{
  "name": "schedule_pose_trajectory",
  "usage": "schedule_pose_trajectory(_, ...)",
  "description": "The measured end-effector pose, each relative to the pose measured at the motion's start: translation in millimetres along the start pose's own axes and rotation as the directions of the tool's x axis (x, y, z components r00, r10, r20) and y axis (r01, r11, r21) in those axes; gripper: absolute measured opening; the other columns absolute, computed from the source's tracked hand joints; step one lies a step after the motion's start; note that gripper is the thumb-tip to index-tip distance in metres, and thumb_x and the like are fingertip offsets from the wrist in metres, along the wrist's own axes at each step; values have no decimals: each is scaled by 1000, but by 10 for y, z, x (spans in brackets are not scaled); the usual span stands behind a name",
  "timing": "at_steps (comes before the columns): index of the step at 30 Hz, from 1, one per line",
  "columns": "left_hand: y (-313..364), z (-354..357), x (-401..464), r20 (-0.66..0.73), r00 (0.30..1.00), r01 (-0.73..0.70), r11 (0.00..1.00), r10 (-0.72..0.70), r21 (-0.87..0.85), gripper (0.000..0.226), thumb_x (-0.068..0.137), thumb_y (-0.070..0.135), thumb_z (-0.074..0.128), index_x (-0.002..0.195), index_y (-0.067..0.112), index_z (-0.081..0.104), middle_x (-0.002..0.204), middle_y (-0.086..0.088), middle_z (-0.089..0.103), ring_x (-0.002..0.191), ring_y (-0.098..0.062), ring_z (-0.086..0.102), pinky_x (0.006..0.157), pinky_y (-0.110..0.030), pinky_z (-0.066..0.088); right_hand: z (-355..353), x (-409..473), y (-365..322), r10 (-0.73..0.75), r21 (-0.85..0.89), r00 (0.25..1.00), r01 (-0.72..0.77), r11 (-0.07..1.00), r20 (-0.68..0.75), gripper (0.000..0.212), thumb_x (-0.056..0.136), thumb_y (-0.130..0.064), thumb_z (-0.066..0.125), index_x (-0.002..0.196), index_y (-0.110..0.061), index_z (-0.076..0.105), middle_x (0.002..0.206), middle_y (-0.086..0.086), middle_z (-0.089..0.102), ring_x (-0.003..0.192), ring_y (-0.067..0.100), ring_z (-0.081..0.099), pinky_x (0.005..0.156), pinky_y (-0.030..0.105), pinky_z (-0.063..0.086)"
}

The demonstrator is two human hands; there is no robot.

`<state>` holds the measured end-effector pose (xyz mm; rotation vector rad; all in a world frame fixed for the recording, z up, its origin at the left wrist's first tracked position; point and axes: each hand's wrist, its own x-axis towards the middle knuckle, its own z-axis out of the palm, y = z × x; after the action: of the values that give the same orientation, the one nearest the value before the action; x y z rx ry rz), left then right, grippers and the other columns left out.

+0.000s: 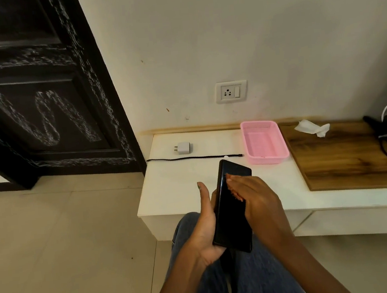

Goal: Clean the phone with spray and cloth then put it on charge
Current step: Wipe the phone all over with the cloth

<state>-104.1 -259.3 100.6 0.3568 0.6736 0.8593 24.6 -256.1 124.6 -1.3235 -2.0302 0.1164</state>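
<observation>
Head view looks down on a black phone [231, 210], its dark screen up, held over the person's lap at the near edge of the white shelf [175, 191]. Left hand [205, 231] cradles it from beneath, thumb raised alongside its edge. Right hand [256, 201] lies over its right side, fingers flat on the glass. Beyond the phone lie a black cable [189, 158] and white charger plug [183, 148]; right of these a pink basket [264, 141], then a crumpled white cloth [312, 128]. Above them, a wall socket [231, 91].
</observation>
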Motion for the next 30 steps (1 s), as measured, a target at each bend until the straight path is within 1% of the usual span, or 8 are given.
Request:
schedule_pose_trajectory(2,-6,63,-17,-37,999,-18,1000,19,23,85,63,83,46,126,28,62,124,-13,66,112,-27,65,80,-37,58,-13,102,29,2,-35,1000,-3,999,-27,43,65,10,79,105,0,69,106,13,70,97,26,66,88,34,52)
schedule_pose_trajectory(6,13,39,-17,-51,999,-13,1000,12,-28,86,56,83,55,121,28,66,123,-14,67,112,-29,64,83,-40,57,67,58,-71,-47,2,999,47,999,-11,42,68,8,76,108,-1,67,112,12,67,103,25,64,90,37,53)
schedule_pose_trajectory(9,17,-16,-36,-81,997,-4,999,0,-39,90,57,85,52,119,23,68,123,-14,67,113,-29,64,86,-41,56,125,-115,-117,-76,101,995,69,992,66,48,67,15,73,112,-1,65,117,11,65,109,24,61,90,41,52)
schedule_pose_trajectory(11,19,-40,-51,-93,996,5,999,-9,-40,90,60,86,49,116,19,70,122,-16,67,112,-29,64,85,-40,56,82,-149,-89,-107,60,991,102,993,84,46,66,13,76,109,-2,67,114,10,67,106,24,63,87,40,53)
schedule_pose_trajectory(18,89,22,20,-59,998,-28,1000,28,0,93,54,86,49,125,28,63,123,-14,66,112,-27,65,82,-38,58,11,192,-57,-11,-29,998,9,1000,-69,43,57,18,78,96,1,72,98,13,72,90,27,68,85,32,51)
schedule_pose_trajectory(23,76,-140,19,-35,999,-6,998,4,-59,92,55,88,50,111,18,73,116,-14,70,109,-29,66,83,-41,57,149,-31,-269,-82,87,997,81,993,11,35,72,10,64,105,2,68,111,13,68,106,26,63,91,40,52)
schedule_pose_trajectory(27,83,-198,-18,-53,999,-6,997,2,-83,103,57,89,51,122,11,66,113,-18,69,109,-30,65,87,-41,55,113,-135,-227,-156,48,988,156,987,9,27,72,4,63,98,2,71,102,12,71,96,24,67,84,35,56)
schedule_pose_trajectory(30,117,-154,-18,-29,1000,7,999,-8,-48,96,59,90,43,116,18,70,120,-16,68,112,-29,64,85,-39,56,78,25,-103,-78,39,996,79,996,-35,30,67,14,72,95,3,72,98,14,72,91,27,68,79,37,57)
